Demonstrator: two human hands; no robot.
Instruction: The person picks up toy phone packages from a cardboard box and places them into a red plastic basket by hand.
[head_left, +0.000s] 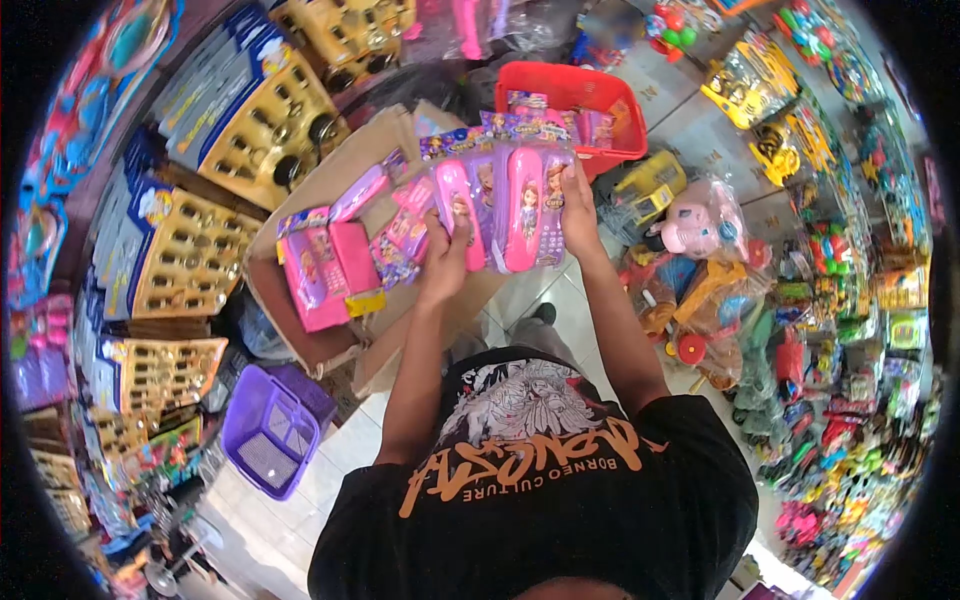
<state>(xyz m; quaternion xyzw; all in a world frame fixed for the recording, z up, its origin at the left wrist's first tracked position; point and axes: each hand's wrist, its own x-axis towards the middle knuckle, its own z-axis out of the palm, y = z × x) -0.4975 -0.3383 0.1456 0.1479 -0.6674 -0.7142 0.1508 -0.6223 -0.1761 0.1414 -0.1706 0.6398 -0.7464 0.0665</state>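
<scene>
Toy phones sit gripped between left hand and right hand, by the cardboard box; holding seems the present step, and moving them likely calls for two-sided support.

Tiled floor, cardboard box, purple basket

Two toy phones, the left one and the right one, sit side by side in clear wrap under printed headers, held between left hand and right hand. Each has a pink handset on a purple body, lengthwise, faces up, near the cardboard box's right edge.
</scene>
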